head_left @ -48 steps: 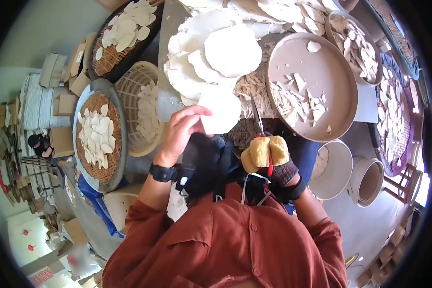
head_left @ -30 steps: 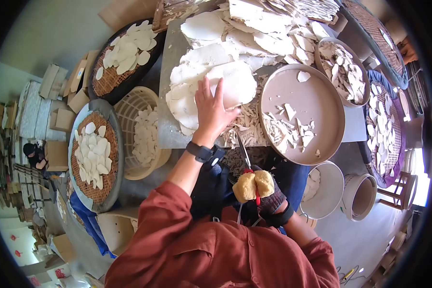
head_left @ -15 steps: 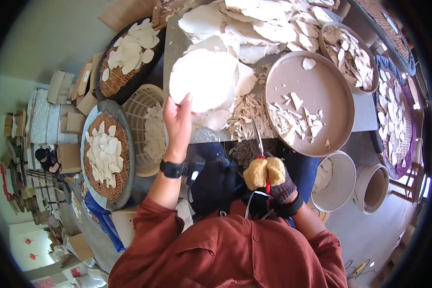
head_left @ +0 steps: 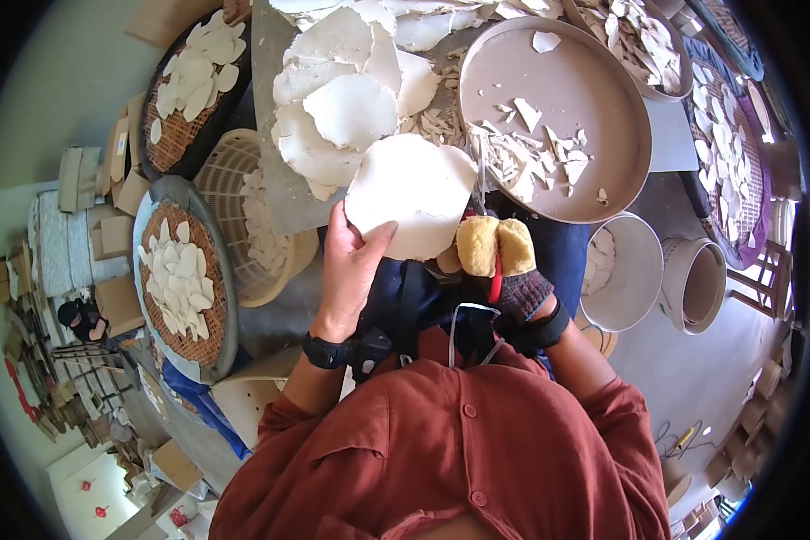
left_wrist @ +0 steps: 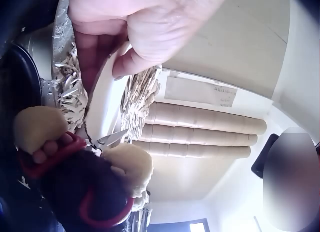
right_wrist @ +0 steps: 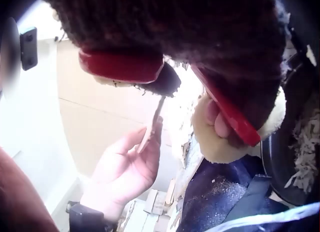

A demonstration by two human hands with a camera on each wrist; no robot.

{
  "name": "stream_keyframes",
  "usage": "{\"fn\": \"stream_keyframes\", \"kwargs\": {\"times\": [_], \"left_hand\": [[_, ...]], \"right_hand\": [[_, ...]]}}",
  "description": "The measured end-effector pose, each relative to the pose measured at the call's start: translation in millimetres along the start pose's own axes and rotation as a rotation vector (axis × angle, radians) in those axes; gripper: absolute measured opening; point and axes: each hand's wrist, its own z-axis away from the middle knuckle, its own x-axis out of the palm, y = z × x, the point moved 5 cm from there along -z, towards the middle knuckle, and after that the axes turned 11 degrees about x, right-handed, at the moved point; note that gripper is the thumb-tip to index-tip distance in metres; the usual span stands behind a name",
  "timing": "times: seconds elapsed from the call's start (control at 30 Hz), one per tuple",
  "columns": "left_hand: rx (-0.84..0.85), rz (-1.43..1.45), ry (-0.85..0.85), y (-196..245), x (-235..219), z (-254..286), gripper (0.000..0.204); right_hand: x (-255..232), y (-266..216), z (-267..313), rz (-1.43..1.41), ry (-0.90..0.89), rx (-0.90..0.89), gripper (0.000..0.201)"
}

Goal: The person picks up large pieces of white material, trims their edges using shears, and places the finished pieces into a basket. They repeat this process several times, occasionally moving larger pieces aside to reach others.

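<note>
My left hand (head_left: 353,270) pinches the lower left edge of a pale, roughly round sheet (head_left: 411,196), thumb on its face. The sheet stands on edge in the left wrist view. My gloved right hand (head_left: 520,292), with yellow padding (head_left: 495,245) over the fingers, grips red-handled scissors (head_left: 496,286). In the left wrist view the scissor blades (left_wrist: 111,139) lie close beside the sheet's lower edge; whether they touch it I cannot tell. Further pale sheets (head_left: 351,110) lie stacked beyond on the grey table (head_left: 288,202).
Right of the sheets stands a round tray (head_left: 594,108) with broken scraps. A plastic basket (head_left: 229,171) and a woven tray (head_left: 214,310) of oval pieces are at the left, buckets (head_left: 634,279) at the lower right. Another person (head_left: 83,319) is far left.
The held sheet has come off the stack toward my body, next to the scissors, in my left hand. My right hand still grips the scissors near my lap. The head view has shifted.
</note>
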Motion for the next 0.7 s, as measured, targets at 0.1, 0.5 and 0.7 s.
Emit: {"fn": "stream_keyframes", "kwargs": {"times": [0.1,0.5,0.7], "left_hand": [[0.156,-0.049,0.038,9.1,-5.5,-7.6,0.054],[0.351,-0.212,0.109,7.5,-20.7,-22.7,0.071],[0.218,-0.115,0.027,0.9,-27.9,-29.4,0.071]], "right_hand": [[14.4,2.1,-2.7,0.0,0.067,0.108,0.032],[24.9,14.4,-4.8,0.374,0.253,0.109,0.024],[23.0,9.3,2.1,0.644,0.296,0.134,0.022]]}}
